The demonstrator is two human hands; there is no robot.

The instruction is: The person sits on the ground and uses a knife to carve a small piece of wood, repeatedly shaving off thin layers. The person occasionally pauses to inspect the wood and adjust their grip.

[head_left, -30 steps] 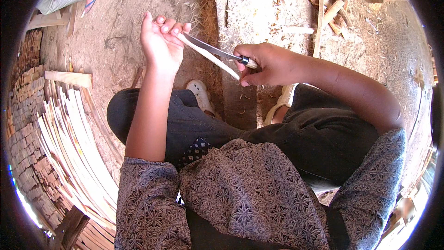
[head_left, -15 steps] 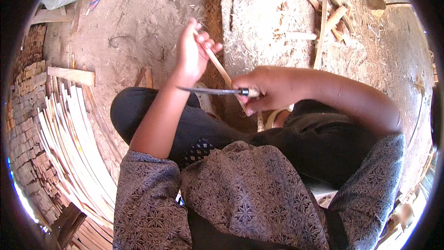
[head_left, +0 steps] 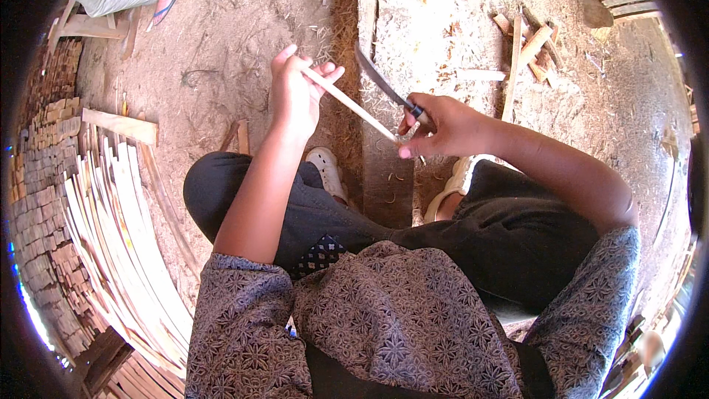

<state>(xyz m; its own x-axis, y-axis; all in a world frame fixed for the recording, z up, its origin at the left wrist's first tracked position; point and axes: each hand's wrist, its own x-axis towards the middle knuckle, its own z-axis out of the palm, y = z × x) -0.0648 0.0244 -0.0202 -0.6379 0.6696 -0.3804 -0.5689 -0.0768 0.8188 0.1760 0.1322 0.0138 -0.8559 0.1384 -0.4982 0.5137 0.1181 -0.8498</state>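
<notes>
A thin, pale wooden stick (head_left: 353,106) slants between my two hands. Its far end is in the closed fingers of my left hand (head_left: 295,96), with the thumb along it. My right hand (head_left: 452,125) is wrapped round the handle of a knife (head_left: 382,83), whose dark, slightly curved blade points up and to the left, apart from the stick. The thumb and fingers of that same hand meet the stick's near end; whether they pinch it firmly is hard to see.
Below my hands a wooden plank (head_left: 388,188) lies between my shoes. Long pale slats (head_left: 122,236) lean at left beside stacked wood pieces (head_left: 44,207). Wood scraps (head_left: 535,46) lie at the far right. At the far left another person's sandalled foot (head_left: 167,1) shows.
The knife has swung from pointing left across my left forearm to pointing up and away. My right hand has turned with it, and the stick lies at a flatter slant.
</notes>
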